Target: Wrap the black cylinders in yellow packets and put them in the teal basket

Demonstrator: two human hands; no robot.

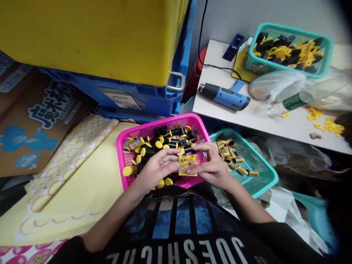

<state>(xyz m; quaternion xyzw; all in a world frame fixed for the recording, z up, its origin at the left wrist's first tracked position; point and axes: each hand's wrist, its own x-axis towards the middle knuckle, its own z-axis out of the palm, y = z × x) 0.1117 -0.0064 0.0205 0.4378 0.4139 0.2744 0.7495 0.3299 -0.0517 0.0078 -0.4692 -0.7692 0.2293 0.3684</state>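
Note:
A small flat yellow printed label (188, 165) is held up over the pink basket (159, 123). My right hand (213, 165) is closed on its right side, with the thumb lying across the front. From the left, my left hand (159, 167) pinches at its left edge, fingers bent together; the fingertips behind are hidden. Below both hands the pink basket holds many black tubes with yellow caps (148, 151), some wrapped in printed yellow. Beside my right forearm, a teal basket (257, 183) contains small tubes with yellow printed wraps (229, 156).
A blue heat gun (227, 96) lies on the white table (211, 73), its black cord trailing. Behind it stands a teal basket (288, 29) of yellow and black parts. A plastic bottle (291, 102) lies nearby. Stacked crates (132, 95) rise ahead; a cardboard box (35, 121) stands left.

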